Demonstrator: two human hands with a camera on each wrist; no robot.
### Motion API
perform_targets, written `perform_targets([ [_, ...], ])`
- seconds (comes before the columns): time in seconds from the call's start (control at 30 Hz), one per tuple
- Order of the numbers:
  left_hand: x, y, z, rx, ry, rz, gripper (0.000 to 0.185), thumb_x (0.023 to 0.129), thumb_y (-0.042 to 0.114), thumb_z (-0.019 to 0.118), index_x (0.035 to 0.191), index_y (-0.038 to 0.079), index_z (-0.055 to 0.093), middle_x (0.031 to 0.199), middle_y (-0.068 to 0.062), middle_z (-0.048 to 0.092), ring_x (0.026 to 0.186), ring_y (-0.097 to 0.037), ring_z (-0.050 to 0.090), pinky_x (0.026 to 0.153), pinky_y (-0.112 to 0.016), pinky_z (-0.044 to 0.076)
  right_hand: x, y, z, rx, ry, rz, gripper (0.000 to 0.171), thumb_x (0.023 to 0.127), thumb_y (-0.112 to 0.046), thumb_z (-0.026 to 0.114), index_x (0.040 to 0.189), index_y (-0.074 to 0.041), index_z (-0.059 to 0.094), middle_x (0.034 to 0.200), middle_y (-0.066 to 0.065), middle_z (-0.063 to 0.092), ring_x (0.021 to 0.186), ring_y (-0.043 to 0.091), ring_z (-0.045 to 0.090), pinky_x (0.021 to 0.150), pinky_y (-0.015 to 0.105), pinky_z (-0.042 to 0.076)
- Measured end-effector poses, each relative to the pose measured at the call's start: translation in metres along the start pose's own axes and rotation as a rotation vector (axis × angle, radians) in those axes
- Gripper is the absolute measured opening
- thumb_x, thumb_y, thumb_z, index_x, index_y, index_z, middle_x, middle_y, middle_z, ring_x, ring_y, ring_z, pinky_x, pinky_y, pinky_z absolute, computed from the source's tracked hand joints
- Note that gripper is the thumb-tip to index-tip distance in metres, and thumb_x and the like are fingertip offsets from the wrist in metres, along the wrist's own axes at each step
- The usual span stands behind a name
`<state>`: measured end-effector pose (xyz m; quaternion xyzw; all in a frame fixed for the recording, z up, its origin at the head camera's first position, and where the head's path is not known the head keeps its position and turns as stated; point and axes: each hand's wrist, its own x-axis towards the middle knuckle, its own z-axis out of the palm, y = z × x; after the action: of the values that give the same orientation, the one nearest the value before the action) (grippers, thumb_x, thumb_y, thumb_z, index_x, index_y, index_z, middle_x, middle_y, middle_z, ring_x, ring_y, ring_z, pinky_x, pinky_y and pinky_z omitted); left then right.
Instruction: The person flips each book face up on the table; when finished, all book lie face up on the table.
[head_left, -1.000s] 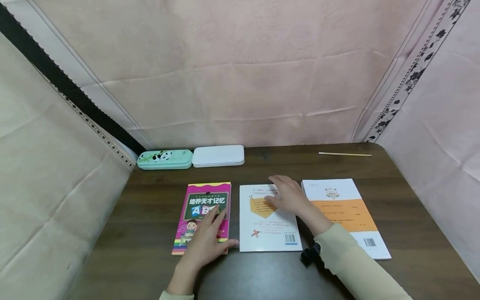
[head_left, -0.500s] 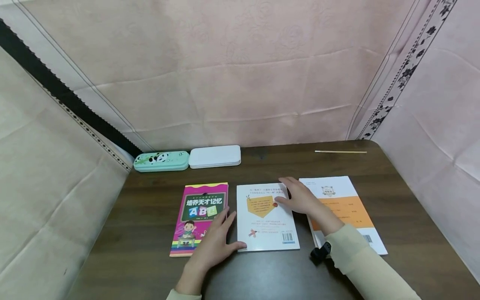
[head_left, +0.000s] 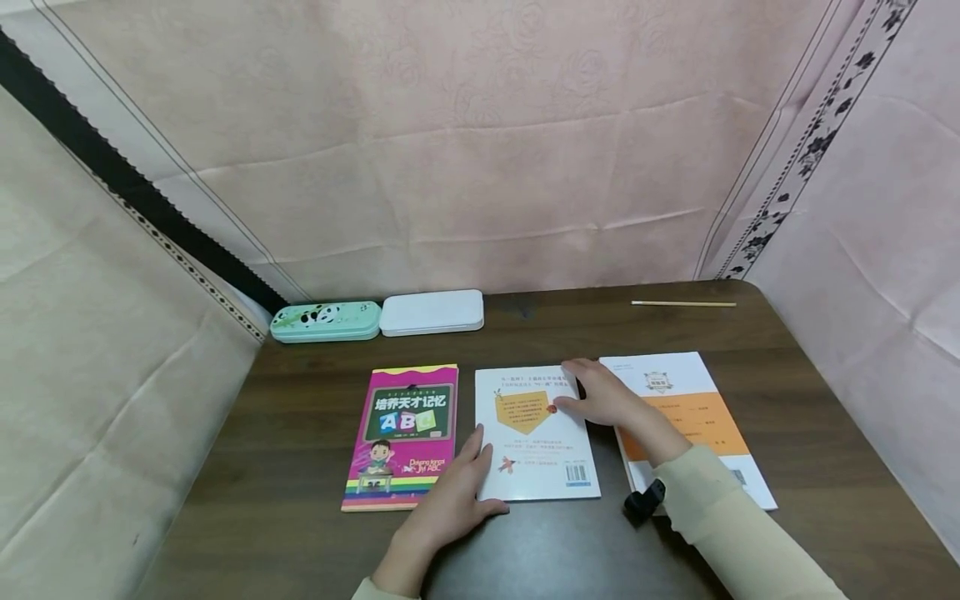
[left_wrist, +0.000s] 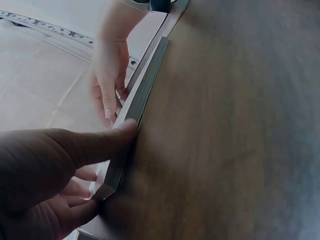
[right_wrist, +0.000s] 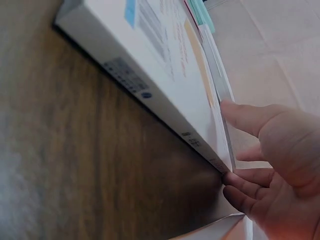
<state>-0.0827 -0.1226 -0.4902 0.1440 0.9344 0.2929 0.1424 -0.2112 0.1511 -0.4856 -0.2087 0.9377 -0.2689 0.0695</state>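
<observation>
A white book (head_left: 536, 446) with a yellow pentagon and a barcode lies back cover up in the middle of the table. My left hand (head_left: 452, 498) is at its lower left corner, fingers along the left edge; in the left wrist view the thumb (left_wrist: 107, 145) touches the front page edge. At the upper right corner is my right hand (head_left: 603, 396). Its thumb (right_wrist: 245, 115) reaches onto the cover and its other fingertips meet the spine side in the right wrist view. To the left lies a pink ABC book (head_left: 408, 454), to the right a white and orange book (head_left: 697, 425).
Against the back edge of the table (head_left: 285, 467) stand a green panda pencil case (head_left: 326, 322) and a white case (head_left: 432, 313). A thin pencil-like stick (head_left: 682, 304) lies at the back right. Light cloth (head_left: 480, 150) hangs around the table's back and sides.
My left hand has moved right, from over the pink book to the white book's lower left corner. My right hand has shifted from over the white cover to its right edge.
</observation>
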Motion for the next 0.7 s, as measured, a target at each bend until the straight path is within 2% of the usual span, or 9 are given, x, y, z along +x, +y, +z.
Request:
perform_targets([
  [0.1, 0.001, 0.001, 0.000, 0.019, -0.004, -0.002, 0.088, 0.083, 0.035, 0.084, 0.152, 0.002, 0.042, 0.168, -0.014, 0.018, 0.152, -0.031, 0.024, 0.112, -0.046, 0.040, -0.001, 0.001, -0.001, 0.032, 0.005, -0.002, 0.069, 0.094, -0.029, 0.074, 0.147, 0.003, 0.046, 0.147, 0.025, 0.049, 0.133, 0.041, 0.048, 0.110, 0.058, 0.040],
  [0.23, 0.002, 0.001, 0.000, 0.034, -0.006, 0.009, 0.088, 0.083, 0.035, 0.085, 0.152, 0.000, 0.043, 0.167, -0.015, 0.018, 0.152, -0.031, 0.024, 0.113, -0.045, 0.039, -0.003, 0.004, -0.002, 0.098, 0.040, -0.005, 0.053, 0.098, -0.018, 0.067, 0.145, 0.000, 0.049, 0.142, 0.023, 0.052, 0.126, 0.038, 0.052, 0.107, 0.057, 0.042],
  [0.4, 0.001, 0.001, 0.001, 0.021, -0.003, 0.006, 0.089, 0.083, 0.036, 0.085, 0.152, -0.001, 0.042, 0.168, -0.015, 0.017, 0.152, -0.031, 0.024, 0.114, -0.045, 0.038, -0.004, 0.009, -0.004, 0.183, 0.134, -0.063, 0.031, 0.102, 0.000, 0.055, 0.132, -0.001, 0.060, 0.136, 0.021, 0.055, 0.116, 0.034, 0.056, 0.100, 0.054, 0.048],
  [0.6, 0.001, 0.000, 0.002, -0.004, -0.003, -0.004, 0.092, 0.082, 0.036, 0.086, 0.153, -0.001, 0.040, 0.168, -0.014, 0.014, 0.152, -0.031, 0.022, 0.115, -0.046, 0.037, -0.008, 0.012, -0.016, 0.223, 0.184, -0.129, 0.037, 0.094, 0.012, 0.062, 0.126, -0.006, 0.066, 0.132, 0.011, 0.057, 0.120, 0.032, 0.061, 0.098, 0.047, 0.053],
  [0.7, 0.001, 0.000, 0.002, -0.019, -0.009, -0.012, 0.092, 0.083, 0.035, 0.085, 0.154, 0.000, 0.039, 0.169, -0.013, 0.013, 0.153, -0.031, 0.021, 0.115, -0.046, 0.036, -0.011, 0.012, -0.023, 0.181, 0.174, -0.171, 0.041, 0.090, 0.012, 0.067, 0.126, -0.007, 0.066, 0.133, 0.009, 0.056, 0.120, 0.031, 0.060, 0.095, 0.045, 0.055],
])
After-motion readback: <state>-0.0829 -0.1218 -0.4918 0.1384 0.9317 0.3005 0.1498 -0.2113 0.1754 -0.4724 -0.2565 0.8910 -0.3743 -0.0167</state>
